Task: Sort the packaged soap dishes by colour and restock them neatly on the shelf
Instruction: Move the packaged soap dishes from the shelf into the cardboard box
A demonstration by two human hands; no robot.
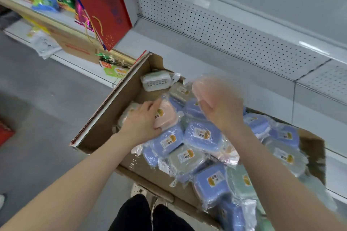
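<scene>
A: Biggest first. Where is the shelf from the fingers?

B: Beyond both sets of fingertips, past the far wall of the cardboard box. Bare white deck, pegboard back. Right hand is nearer to it, raised above the pile.

A: Right fingers?

B: Motion-blurred. They look wrapped round a raised pink soap dish, packet above the fingertips. Grip read as a hold; exact finger placement can't be told.

A: Left hand?

B: Low in the box. Fingers curled over the near-left edge of a second pink soap dish, which lies under and just ahead of the fingertips, label up. Its long axis seems to run with the fingers, away from the wrist, but the hand covers one end, so not certain.

A: So what does the next move turn on?

B: My guess is pinks go together: both need lifting forward and up to the deck, with the right having the shorter trip.

A: Rest of the stock?

B: Blue soap dishes just right of the left fingers, below the right palm. A grey soap dish nearer the body. A white soap dish in the far corner, beyond the left fingertips.

A: Hidden?

B: Lower layers of the pile, the box's near-right corner cut off, and the labels too small to read.
</scene>
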